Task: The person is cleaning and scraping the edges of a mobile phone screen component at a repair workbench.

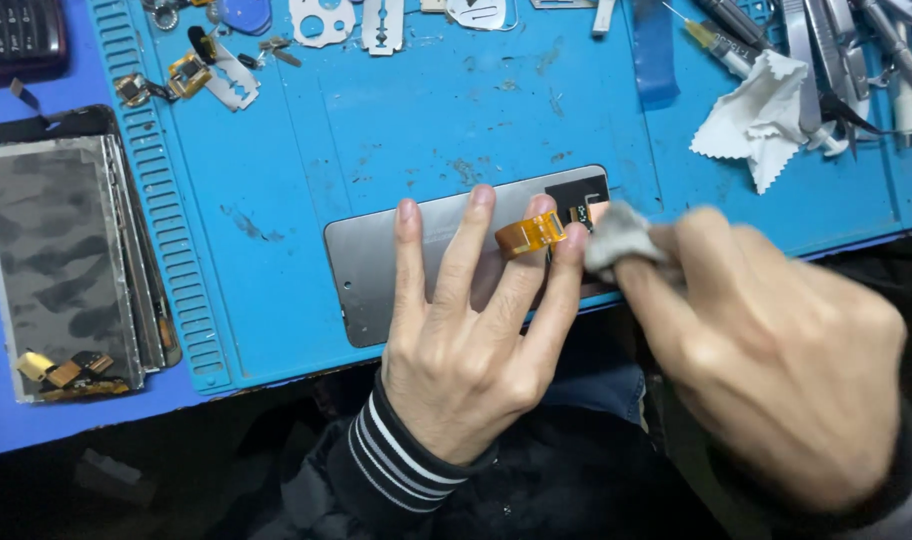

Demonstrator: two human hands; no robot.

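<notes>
Left hand [471, 330] lies flat, fingers spread, pinning the phone display panel [376, 275] at the desk's [306, 140] front edge. Right hand [776, 350] pinches a grey wipe [616, 240]; rubbing could crease the orange flex cable [529, 235].

Blue mat [306, 150] under screen panel [376, 270]

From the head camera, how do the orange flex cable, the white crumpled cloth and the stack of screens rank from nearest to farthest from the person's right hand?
From the right hand:
1. Orange flex cable: just left of it, pinned under the left hand's fingers.
2. White crumpled cloth: above it, near the mat's top right.
3. Stack of screens: far left, off the blue mat.
</notes>
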